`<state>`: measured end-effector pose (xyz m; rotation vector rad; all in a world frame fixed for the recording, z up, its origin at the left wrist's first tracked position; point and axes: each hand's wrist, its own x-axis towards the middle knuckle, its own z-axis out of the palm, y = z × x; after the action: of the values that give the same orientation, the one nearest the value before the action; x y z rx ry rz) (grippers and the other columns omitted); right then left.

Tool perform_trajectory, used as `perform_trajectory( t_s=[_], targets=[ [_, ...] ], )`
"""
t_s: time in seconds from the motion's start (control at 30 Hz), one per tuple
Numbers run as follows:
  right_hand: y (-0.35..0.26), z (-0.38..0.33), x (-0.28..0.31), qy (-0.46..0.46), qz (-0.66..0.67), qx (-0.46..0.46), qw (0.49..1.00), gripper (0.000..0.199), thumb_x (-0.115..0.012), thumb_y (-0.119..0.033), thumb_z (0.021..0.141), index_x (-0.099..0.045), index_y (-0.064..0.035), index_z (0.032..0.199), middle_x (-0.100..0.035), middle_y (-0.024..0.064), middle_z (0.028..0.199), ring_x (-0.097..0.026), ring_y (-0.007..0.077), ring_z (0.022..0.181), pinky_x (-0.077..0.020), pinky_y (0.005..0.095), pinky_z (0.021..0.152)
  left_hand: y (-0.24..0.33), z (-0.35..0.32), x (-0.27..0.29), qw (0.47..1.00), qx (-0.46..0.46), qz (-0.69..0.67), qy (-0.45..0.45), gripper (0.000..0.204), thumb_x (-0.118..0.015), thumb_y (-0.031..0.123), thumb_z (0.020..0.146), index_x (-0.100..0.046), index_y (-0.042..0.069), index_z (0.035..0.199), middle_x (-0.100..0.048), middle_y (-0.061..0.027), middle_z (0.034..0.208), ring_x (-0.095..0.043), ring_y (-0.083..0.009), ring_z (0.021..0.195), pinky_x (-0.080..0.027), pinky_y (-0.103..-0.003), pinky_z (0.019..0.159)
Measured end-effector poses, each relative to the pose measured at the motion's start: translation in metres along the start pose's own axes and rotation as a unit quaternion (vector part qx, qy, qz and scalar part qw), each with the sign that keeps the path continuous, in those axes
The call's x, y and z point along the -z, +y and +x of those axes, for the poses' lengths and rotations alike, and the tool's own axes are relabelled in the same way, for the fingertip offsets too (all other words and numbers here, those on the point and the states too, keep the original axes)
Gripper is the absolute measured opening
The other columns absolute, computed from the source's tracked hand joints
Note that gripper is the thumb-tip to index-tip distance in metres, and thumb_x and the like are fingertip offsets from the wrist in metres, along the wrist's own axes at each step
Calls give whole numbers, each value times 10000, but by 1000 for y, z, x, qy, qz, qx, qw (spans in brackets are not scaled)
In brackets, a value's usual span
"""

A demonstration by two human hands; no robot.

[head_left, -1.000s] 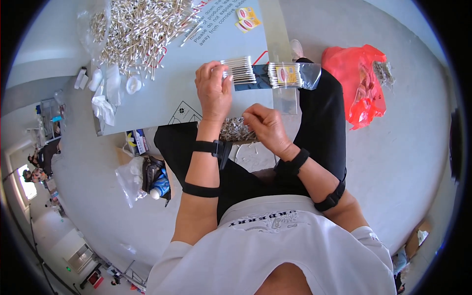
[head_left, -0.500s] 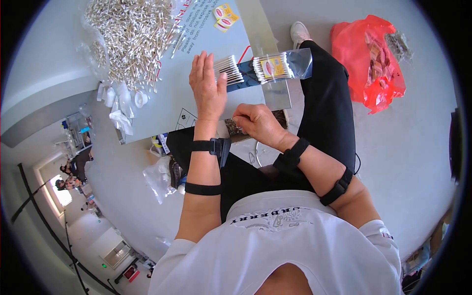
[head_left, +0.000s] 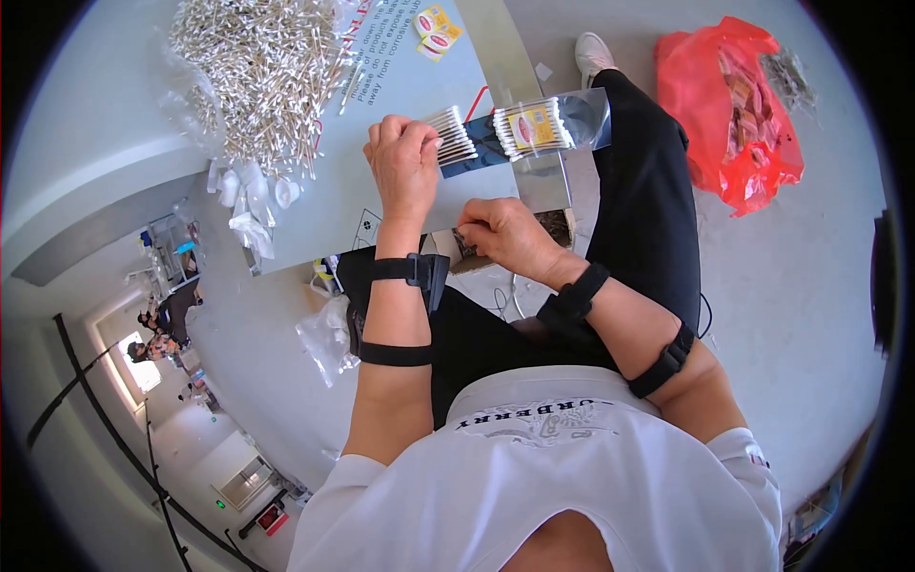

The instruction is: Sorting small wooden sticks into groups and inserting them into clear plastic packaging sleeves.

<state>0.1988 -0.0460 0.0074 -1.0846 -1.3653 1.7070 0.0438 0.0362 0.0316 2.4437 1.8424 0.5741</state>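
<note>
From afar I cannot tell whether either grip holds anything, with my left hand (head_left: pixel 402 162) curled at the left end of the cotton swab row (head_left: pixel 457 134) on the bench (head_left: pixel 329 202) and my right hand (head_left: pixel 508 235) pinched nearer, but a careless sideways nudge could scatter the row.

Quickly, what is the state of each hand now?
Left hand: curled at the cotton swab row; hold cannot be told.
Right hand: fingers curled; whether holding anything cannot be told.

"Where's lettering?"
"Black and red print on the flat pale-grey tabletop (head_left: pixel 334 205), top centre; dark letters on the white cloth shirt (head_left: pixel 543 477), lower centre."
"Labels?"
"Red ovals on yellow-and-white paper cards (head_left: pixel 437 36), top centre."
</note>
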Motion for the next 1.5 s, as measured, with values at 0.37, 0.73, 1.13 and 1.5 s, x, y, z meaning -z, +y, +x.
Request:
perform_trajectory(
  t_s=[0.37, 0.73, 1.13, 1.5],
  targets=[
    [2, 0, 0, -16, -6, -1, 1000, 99, -588, -76, 867, -637, 11, 866, -621, 125, 728, -597, 244, 664, -496, 341, 630, -14, 11, -1, 993, 11, -63, -95, 164, -730, 29, 701, -623, 108, 797, -555, -29, 846, -530, -266, 912, -400, -395, 812],
    [-2, 1, 1, -41, -12, -15, 999, 94, -580, -46, 907, -622, 35, 884, -602, 29, 698, -572, 90, 614, -499, 242, 595, -20, 14, 7, 991, 11, -106, -76, 125, -688, 17, 749, -599, 89, 798, -555, -44, 851, -524, -268, 912, -406, -392, 831],
    [1, 4, 7, -65, 61, -76, 993, 105, -594, -54, 908, -635, 37, 875, -627, 28, 710, -569, 68, 605, -491, 218, 573, -10, -68, 54, 949, 64, -220, -214, 56, -626, 17, 803, -575, 27, 823, -568, -97, 835, -536, -297, 863, -445, -377, 773],
    [-9, 2, 9, -64, 56, -95, 992, 124, -569, -69, 939, -617, 35, 892, -634, 33, 749, -550, 57, 607, -470, 210, 566, -83, -18, 36, 961, 204, -185, 1, 82, -666, 32, 779, -614, 16, 841, -597, -101, 751, -582, -230, 724, -481, -338, 692]
  ],
)
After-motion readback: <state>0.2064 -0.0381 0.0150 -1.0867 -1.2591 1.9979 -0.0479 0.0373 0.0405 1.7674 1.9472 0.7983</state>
